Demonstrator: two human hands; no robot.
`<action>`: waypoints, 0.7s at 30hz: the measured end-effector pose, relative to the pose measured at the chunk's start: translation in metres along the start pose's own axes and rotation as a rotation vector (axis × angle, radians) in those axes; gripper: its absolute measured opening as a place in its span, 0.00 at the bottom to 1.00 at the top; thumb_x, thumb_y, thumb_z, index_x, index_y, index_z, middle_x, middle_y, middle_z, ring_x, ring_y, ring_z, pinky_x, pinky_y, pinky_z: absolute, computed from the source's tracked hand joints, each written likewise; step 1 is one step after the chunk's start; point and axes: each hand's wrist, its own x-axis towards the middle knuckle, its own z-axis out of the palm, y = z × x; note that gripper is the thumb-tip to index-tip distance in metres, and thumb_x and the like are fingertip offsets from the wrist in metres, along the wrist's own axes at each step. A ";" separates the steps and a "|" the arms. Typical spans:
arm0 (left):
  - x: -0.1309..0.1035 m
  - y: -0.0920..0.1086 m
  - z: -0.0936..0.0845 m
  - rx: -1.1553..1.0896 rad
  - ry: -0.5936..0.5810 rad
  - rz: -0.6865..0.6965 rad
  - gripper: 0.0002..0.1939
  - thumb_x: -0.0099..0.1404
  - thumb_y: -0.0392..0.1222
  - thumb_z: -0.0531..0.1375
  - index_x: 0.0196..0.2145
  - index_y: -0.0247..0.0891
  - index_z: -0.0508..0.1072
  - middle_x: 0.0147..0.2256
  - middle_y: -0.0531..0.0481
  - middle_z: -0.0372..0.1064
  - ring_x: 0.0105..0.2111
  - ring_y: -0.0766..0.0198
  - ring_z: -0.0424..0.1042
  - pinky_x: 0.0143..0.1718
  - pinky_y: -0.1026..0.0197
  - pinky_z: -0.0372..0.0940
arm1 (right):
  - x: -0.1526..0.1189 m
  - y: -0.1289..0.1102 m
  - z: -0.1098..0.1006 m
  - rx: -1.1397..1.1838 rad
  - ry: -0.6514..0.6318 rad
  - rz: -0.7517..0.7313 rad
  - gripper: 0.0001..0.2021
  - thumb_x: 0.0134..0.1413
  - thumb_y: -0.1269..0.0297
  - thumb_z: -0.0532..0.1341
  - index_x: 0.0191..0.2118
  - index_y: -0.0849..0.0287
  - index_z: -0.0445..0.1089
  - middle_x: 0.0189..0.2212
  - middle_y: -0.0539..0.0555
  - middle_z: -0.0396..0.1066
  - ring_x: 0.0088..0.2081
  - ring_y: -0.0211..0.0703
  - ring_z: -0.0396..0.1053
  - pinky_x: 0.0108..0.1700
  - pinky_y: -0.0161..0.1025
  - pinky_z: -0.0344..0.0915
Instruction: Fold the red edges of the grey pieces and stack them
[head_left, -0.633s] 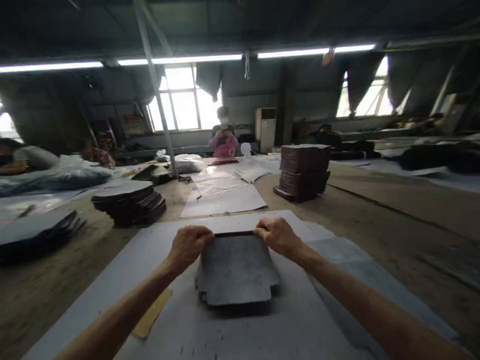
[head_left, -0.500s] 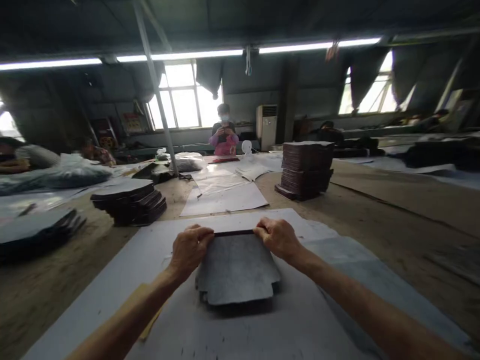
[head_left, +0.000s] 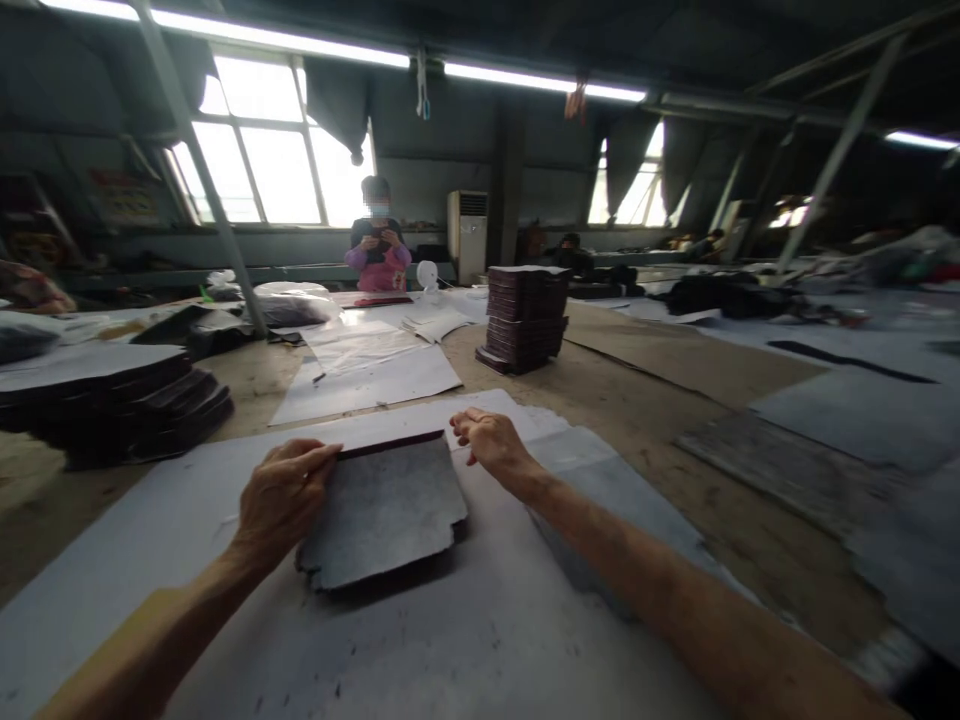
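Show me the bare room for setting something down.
Near the wearer: the white sheet, specked, bordered by the grey panel, left forearm and right forearm. Farther right: brown tabletop bordered by the tall dark stack, pale blue sheet and flat grey piece. Crowded: beyond the low dark stack, where a plastic bag and other things bunch.

Both arms bare, reaching fwd from the lower corners. L forearm (head_left: 161, 625) angles up & in to L wrist (head_left: 244, 548); L hand (head_left: 285, 490) back-side up, fingers bent, tips pinched tight & pointing R. R forearm (head_left: 660, 590) runs long diag. up-left, approx. straight thru R wrist (head_left: 531, 478); R hand (head_left: 491, 442) slightly farther fwd, knuckles up, fingers loosely curled. Hands apart, no contact btwn.
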 end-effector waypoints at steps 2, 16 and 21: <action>0.001 0.000 -0.002 0.017 -0.012 0.015 0.17 0.59 0.45 0.50 0.40 0.42 0.73 0.41 0.46 0.68 0.42 0.54 0.66 0.44 0.54 0.62 | -0.012 0.007 -0.016 -0.037 -0.010 0.024 0.13 0.58 0.59 0.54 0.43 0.63 0.64 0.38 0.54 0.66 0.34 0.37 0.67 0.35 0.38 0.66; -0.064 0.116 -0.033 -0.236 -0.088 0.506 0.14 0.63 0.43 0.52 0.47 0.43 0.64 0.41 0.50 0.67 0.39 0.62 0.68 0.38 0.60 0.66 | -0.158 0.037 -0.093 -0.487 -0.354 -0.248 0.14 0.38 0.78 0.54 0.36 0.68 0.67 0.35 0.61 0.65 0.39 0.49 0.60 0.39 0.41 0.58; -0.090 0.155 -0.011 -0.311 -0.250 0.637 0.16 0.60 0.36 0.52 0.47 0.39 0.64 0.41 0.48 0.69 0.39 0.60 0.68 0.39 0.57 0.68 | -0.152 0.047 -0.090 -0.449 -0.290 -0.175 0.15 0.44 0.79 0.52 0.39 0.65 0.69 0.36 0.59 0.69 0.39 0.46 0.63 0.42 0.38 0.58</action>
